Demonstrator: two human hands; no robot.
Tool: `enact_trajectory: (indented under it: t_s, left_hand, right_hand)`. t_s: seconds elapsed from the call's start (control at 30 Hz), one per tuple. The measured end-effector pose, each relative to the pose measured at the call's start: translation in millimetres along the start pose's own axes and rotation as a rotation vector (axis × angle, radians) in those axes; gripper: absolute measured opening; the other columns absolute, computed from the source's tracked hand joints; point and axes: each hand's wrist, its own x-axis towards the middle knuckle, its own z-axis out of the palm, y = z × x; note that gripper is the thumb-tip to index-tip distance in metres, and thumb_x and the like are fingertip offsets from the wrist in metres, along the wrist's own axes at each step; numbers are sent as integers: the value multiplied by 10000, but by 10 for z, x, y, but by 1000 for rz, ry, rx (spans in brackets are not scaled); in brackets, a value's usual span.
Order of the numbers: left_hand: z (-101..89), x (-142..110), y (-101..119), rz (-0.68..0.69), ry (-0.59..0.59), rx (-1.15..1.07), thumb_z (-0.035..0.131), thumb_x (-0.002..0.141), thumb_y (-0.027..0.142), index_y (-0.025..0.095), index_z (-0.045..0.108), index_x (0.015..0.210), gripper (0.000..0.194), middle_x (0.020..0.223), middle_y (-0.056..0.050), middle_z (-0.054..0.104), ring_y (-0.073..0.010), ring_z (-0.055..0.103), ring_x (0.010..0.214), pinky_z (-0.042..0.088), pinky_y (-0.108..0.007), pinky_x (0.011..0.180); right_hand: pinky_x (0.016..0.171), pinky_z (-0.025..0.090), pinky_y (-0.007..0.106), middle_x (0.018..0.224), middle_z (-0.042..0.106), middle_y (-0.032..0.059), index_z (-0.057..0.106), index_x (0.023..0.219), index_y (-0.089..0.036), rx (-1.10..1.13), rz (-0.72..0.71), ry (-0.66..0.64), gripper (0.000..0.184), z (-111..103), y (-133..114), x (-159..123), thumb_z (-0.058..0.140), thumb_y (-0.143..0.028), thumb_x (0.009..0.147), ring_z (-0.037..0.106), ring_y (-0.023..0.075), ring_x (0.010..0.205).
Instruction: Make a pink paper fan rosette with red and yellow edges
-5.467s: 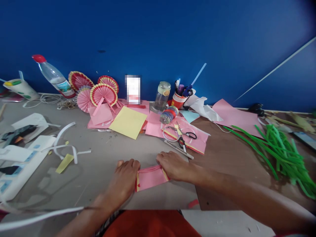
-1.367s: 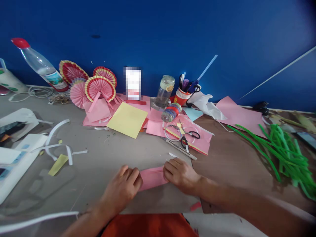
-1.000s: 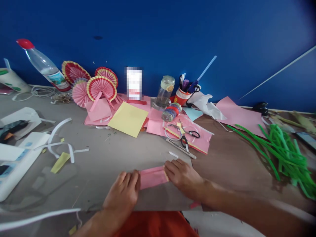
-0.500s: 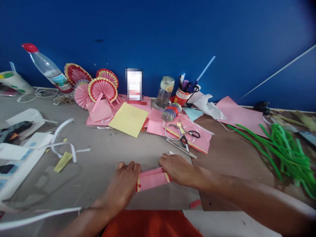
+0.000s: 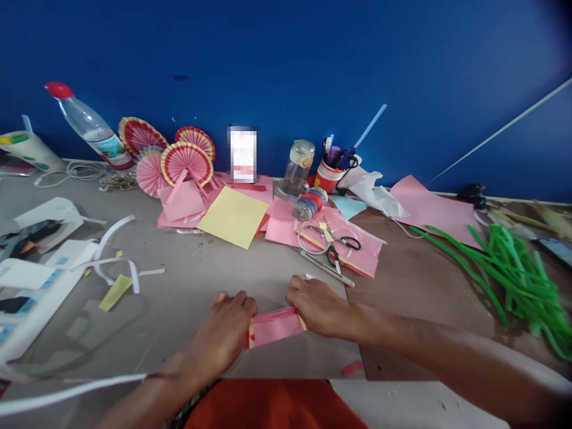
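A strip of folded pink paper (image 5: 274, 328) with red and yellow edging at its ends lies between my hands, close to the table's front edge. My left hand (image 5: 233, 322) is closed on its left end, and my right hand (image 5: 315, 304) grips the right end. Both sets of fingers curl over the paper's far edge, so the fingertips are partly hidden. Beyond my right hand lie a silver pen-like tool (image 5: 328, 269) and scissors (image 5: 333, 241) on pink paper. A small red paper scrap (image 5: 353, 367) rests near the front edge.
Pleated paper fans (image 5: 186, 164), a yellow square sheet (image 5: 235, 215), a drinking bottle (image 5: 298, 168) and a cup of pens (image 5: 329, 176) stand or lie along the blue wall. Green pipe cleaners (image 5: 522, 280) are heaped at right. A white power strip (image 5: 49, 292) lies at left.
The paper's far edge looks slightly more folded over towards me between my hands. Both hands keep their hold and have barely moved.
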Motion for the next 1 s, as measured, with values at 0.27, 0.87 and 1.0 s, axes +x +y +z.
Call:
enact_trajectory:
  t_s: [0.27, 0.87, 1.0]
  left_hand:
    - [-10, -139, 43, 0, 200, 108, 382, 848, -15, 182, 576, 871, 278, 882, -29, 637, -182, 607, 752, 333, -386, 856]
    - [0, -279, 23, 110, 741, 46, 345, 890, 2, 205, 583, 1034, 344, 875, -13, 701, -127, 623, 779, 286, -313, 782]
    - [34, -259, 44, 77, 710, 117, 351, 899, 34, 213, 602, 1040, 338, 884, -14, 696, -130, 619, 761, 283, -311, 739]
  right_hand:
    - [688, 409, 295, 912, 623, 86, 587, 913, -138, -5, -37, 79, 113, 6, -51, -136, 530, -105, 821, 582, 184, 766]
    - [650, 340, 320, 840, 617, 61, 561, 1047, -116, -101, -306, 871, 233, 63, -8, -355, 375, -82, 911, 522, 154, 692]
    - [665, 326, 334, 869, 637, 64, 584, 977, -136, -142, -277, 890, 223, 123, -11, -322, 373, -95, 917, 520, 150, 697]
